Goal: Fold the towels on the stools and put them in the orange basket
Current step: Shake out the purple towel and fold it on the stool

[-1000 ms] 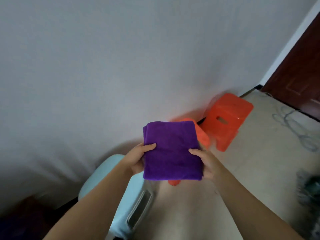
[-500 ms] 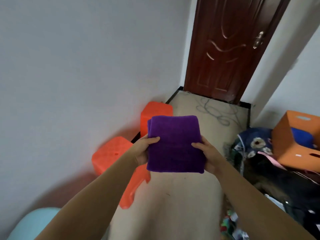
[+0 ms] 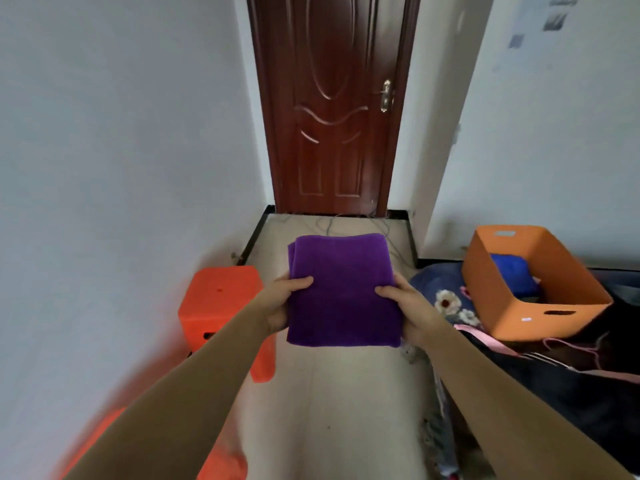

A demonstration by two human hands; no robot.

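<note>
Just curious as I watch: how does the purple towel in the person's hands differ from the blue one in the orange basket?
The purple towel is held up in the air between the left hand and right hand; the blue towel already lies inside the orange basket. The purple towel shows whole, as a flat, neat rectangle; the blue towel is partly hidden by the basket wall. Both appear folded.

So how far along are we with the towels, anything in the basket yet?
One blue towel already lies in the orange basket. The purple towel looks fully folded and is held flat between the left hand and right hand, not yet in the basket at the right. The orange stool in view is bare; whether other towels are left cannot be seen.
</note>
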